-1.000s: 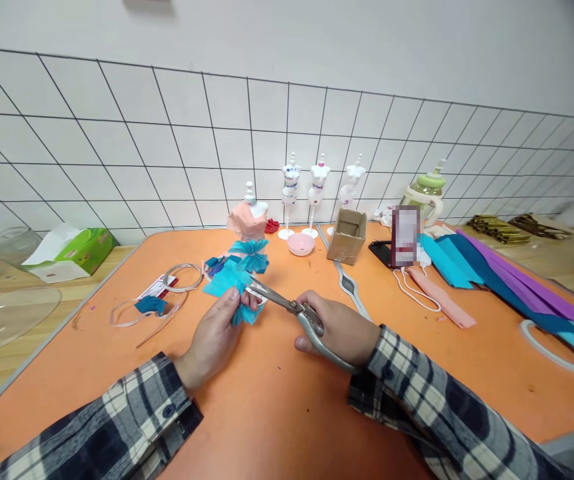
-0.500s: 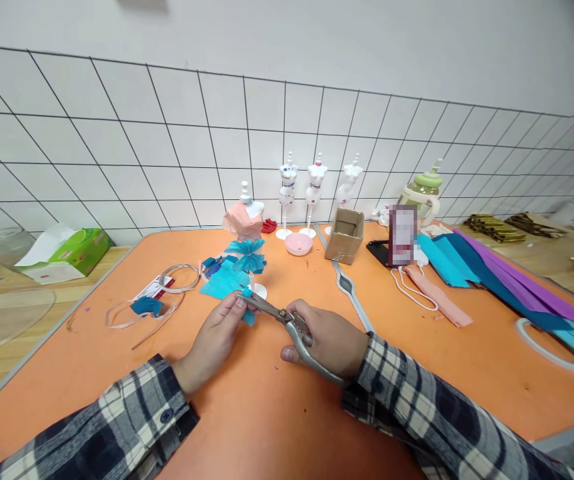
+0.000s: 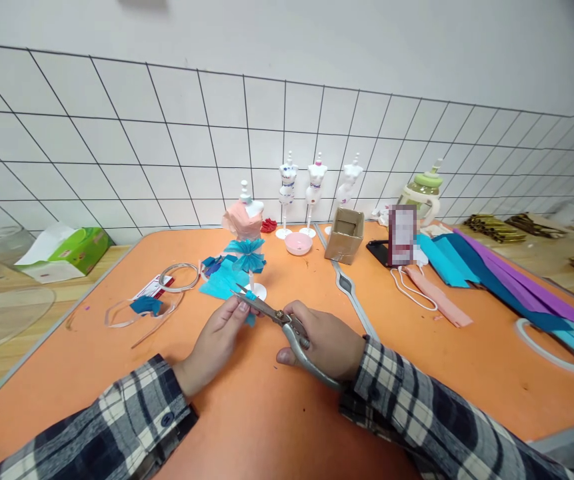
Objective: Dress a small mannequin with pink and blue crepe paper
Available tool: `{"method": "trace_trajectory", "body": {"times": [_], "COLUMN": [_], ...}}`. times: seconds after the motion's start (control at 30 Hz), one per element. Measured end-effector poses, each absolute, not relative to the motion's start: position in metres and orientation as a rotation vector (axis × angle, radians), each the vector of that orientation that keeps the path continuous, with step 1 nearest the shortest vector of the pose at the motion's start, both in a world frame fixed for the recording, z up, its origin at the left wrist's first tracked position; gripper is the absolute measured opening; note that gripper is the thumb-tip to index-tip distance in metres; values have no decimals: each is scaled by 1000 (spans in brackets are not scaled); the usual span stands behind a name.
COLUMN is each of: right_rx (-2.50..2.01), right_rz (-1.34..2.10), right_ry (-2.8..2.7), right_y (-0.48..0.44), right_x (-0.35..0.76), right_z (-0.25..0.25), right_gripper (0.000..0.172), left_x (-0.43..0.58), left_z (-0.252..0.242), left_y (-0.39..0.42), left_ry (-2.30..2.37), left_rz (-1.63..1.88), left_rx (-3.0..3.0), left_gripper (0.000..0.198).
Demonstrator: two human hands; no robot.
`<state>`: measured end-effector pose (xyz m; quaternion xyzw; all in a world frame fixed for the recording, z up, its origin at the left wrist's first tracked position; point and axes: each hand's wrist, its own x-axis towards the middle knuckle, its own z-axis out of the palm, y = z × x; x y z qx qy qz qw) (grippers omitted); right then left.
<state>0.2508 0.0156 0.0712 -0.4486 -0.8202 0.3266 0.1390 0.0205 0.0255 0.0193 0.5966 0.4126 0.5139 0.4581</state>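
Observation:
My right hand (image 3: 319,340) is wrapped round the grey handles of a pair of scissors (image 3: 279,317), whose blades point left and stand slightly apart. Between the blades and my left fingers is a small piece of blue crepe paper (image 3: 249,295). My left hand (image 3: 219,333) pinches that piece by its edge, thumb on top; part of it is hidden behind the blades. Just beyond stands a small dress form (image 3: 249,208) with a peach paper top and a blue pleated paper skirt. A larger blue paper sheet (image 3: 220,280) lies on the orange table left of its base.
Behind are several white mini dress forms (image 3: 317,183), a pink bowl (image 3: 299,243) and a cardboard box (image 3: 345,235). To the right lie a phone (image 3: 403,233), folded coloured paper (image 3: 507,273) and a bottle (image 3: 424,190). Wire coil (image 3: 179,278) and tissue pack (image 3: 74,253) are left.
The scissors and my right hand have shifted slightly left and down. The blade tips now look a little further apart around the blue piece. My left hand stays nearly in place.

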Motion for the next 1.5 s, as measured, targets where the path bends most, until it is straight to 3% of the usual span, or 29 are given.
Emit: {"method": "trace_trajectory", "body": {"times": [1.07, 1.37, 1.5], "right_rx": [-1262, -1461, -1717], "right_rz": [631, 544, 330], "right_ry": [-2421, -2415, -2392], "right_y": [31, 51, 74], "right_x": [257, 282, 318], "right_z": [57, 61, 58], "right_gripper": [50, 54, 45], "left_x": [24, 23, 26], "left_z": [23, 20, 27], "left_y": [30, 32, 31], "left_ry": [1039, 1008, 880], "left_rz": [1231, 1116, 1128], "left_rx": [1418, 1330, 1130], "left_gripper": [29, 32, 46]}}
